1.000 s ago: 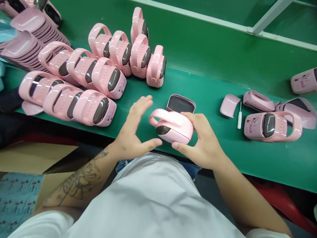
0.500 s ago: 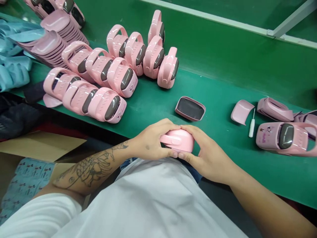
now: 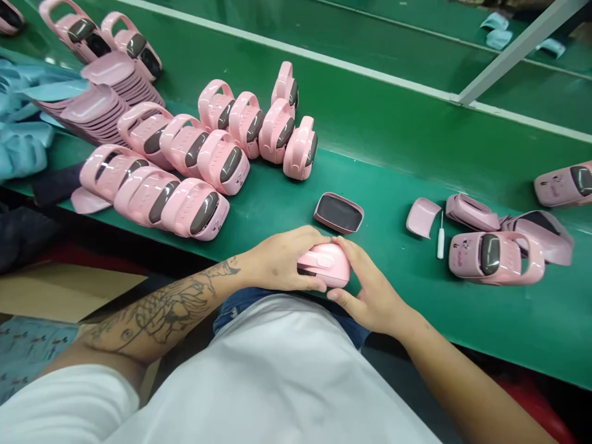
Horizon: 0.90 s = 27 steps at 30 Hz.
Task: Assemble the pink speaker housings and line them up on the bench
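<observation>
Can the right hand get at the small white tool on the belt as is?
Likely yes once it lets go: the right hand grips the pink unit with the left hand, but only bare belt lies between it and the white tool.

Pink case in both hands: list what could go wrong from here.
1. The pink case is at the near edge of the green bench, squeezed between the left hand and right hand. If the grip slips, it could drop off the edge into the lap.
2. Uneven pressure from the two sides might pop it out sideways.
3. The loose dark-faced panel lies just behind the hands and could get knocked.
</observation>
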Each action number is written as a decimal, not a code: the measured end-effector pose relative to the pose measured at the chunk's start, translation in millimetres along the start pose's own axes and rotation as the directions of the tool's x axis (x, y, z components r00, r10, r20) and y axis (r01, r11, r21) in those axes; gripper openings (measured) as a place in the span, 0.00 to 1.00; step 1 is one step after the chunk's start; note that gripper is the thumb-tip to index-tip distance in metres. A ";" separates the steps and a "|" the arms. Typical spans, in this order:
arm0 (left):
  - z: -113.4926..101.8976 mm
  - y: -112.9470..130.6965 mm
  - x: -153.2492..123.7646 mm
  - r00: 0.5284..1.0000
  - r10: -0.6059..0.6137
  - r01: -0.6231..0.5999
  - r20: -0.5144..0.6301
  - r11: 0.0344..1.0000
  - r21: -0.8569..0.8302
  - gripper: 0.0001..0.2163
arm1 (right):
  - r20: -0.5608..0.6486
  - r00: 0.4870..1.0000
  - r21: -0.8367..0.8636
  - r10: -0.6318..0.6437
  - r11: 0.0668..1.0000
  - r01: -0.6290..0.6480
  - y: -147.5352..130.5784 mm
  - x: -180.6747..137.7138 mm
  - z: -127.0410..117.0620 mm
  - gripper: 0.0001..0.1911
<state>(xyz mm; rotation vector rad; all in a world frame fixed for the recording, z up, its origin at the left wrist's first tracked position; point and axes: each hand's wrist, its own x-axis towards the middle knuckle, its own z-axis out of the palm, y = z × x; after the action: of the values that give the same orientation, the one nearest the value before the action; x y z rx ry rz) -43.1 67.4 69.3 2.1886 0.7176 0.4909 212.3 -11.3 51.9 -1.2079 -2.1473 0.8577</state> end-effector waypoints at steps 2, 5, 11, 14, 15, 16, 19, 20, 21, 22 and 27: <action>0.0 3.2 -2.8 1.000 -0.015 0.015 0.015 1.000 -0.008 0.37 | -0.023 0.999 0.010 0.030 1.000 -0.030 -2.2 -4.1 2.8 0.45; 6.5 2.5 -5.3 1.000 -0.016 0.016 0.001 1.000 0.006 0.38 | -0.055 0.998 0.036 0.037 0.999 -0.035 -5.7 -5.0 7.0 0.40; 17.1 -8.1 3.5 0.977 0.108 -0.113 -0.186 0.993 -0.018 0.33 | -0.183 0.981 -0.014 -0.062 0.998 0.061 -0.5 2.6 15.9 0.36; 8.2 -10.0 9.5 0.994 0.049 -0.060 -0.101 0.992 -0.110 0.36 | -0.179 0.984 0.062 0.011 0.998 0.000 7.0 1.1 13.0 0.35; 5.5 -10.7 9.6 0.996 0.021 -0.034 -0.086 0.986 -0.161 0.40 | -0.159 0.986 0.107 0.054 0.994 -0.037 10.3 -1.9 11.1 0.35; 4.1 -11.9 8.5 0.996 -0.007 -0.011 -0.088 0.978 -0.206 0.43 | -0.145 0.985 0.149 0.095 0.986 -0.073 13.9 -6.1 9.2 0.35; 11.9 -18.3 0.2 0.988 -0.114 0.083 -0.106 0.962 -0.260 0.47 | -0.189 0.966 0.209 0.179 0.968 -0.139 24.3 -23.9 6.3 0.32; 18.2 -20.8 -2.8 0.985 -0.148 0.120 -0.092 0.958 -0.260 0.46 | -0.213 0.959 0.197 0.188 0.969 -0.146 26.4 -29.8 6.7 0.32; 25.9 -23.1 -5.2 0.982 -0.170 0.144 -0.081 0.955 -0.259 0.44 | -0.233 0.954 0.173 0.186 0.974 -0.148 27.3 -34.9 7.7 0.33; 34.1 -24.8 -7.0 0.982 -0.170 0.144 -0.080 0.954 -0.264 0.42 | -0.248 0.952 0.141 0.178 0.979 -0.146 26.8 -39.0 9.2 0.35; 61.5 -23.4 -7.0 0.980 0.028 -0.079 -0.197 0.963 -0.256 0.31 | -0.308 0.900 0.005 0.309 0.946 -0.323 10.0 -50.2 6.9 0.36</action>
<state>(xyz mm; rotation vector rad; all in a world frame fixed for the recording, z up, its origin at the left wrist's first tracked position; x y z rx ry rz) -22.7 42.1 11.6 1.9323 0.6542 0.7888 236.0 -53.1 33.2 -1.6297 -1.7582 0.6957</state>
